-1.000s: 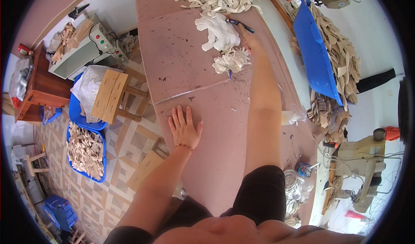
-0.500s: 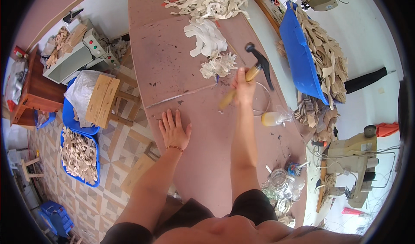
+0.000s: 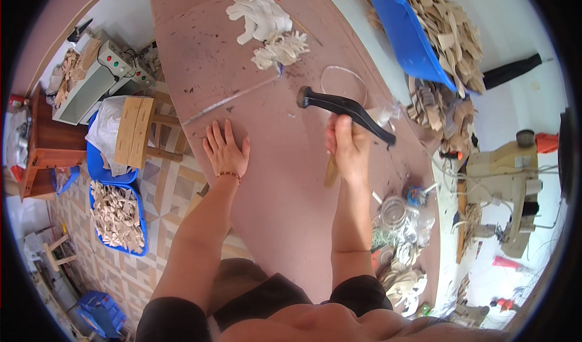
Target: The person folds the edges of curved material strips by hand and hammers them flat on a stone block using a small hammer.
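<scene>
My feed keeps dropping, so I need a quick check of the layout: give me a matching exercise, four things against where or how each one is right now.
Things:
1. hammer
2. left hand
3. blue tray
4. wooden stool

Places or states:
A. lying flat, palm down, on the pink table
B. on the tiled floor left of the table
C. gripped by its wooden handle in the right hand
D. at the table's far right side, piled with pale cut pieces

Pairs: 1-C, 2-A, 3-D, 4-B

Pinkish worktable (image 3: 267, 221) bears pale cut pieces (image 3: 267, 23), perhaps leather.
</scene>
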`<action>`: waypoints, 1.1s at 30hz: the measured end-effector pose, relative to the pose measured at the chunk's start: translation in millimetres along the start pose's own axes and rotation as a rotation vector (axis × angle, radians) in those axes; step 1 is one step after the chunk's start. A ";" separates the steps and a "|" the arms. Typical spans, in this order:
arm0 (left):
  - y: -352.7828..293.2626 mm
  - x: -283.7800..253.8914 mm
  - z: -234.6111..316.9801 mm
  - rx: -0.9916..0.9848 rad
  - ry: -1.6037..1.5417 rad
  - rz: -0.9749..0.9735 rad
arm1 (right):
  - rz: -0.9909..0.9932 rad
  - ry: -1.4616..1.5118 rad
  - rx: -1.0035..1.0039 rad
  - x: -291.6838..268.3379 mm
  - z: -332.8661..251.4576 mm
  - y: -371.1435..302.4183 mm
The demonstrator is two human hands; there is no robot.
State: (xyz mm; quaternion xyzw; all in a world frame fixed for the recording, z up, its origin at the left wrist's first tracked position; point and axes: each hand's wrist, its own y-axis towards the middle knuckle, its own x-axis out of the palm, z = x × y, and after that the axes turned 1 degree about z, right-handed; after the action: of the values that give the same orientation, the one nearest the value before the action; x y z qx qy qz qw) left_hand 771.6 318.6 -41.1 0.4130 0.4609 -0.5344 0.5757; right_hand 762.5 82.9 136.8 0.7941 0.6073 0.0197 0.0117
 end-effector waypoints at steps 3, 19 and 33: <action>1.2 1.7 -1.7 0.044 0.031 0.043 | 0.030 -0.159 0.058 -12.9 2.4 -28.4; 83.3 88.1 -69.0 0.364 0.300 0.291 | 0.075 -0.518 0.013 -68.2 -17.9 -271.5; 41.3 22.3 -62.9 0.452 -0.563 0.139 | 0.710 -0.944 1.287 -129.6 -70.7 -776.6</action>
State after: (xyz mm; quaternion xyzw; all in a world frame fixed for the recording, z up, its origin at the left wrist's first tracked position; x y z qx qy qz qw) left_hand 807.3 377.9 -78.2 0.3969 0.1256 -0.6751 0.6091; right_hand -23.3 161.0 172.2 0.7138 0.1490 -0.6558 -0.1954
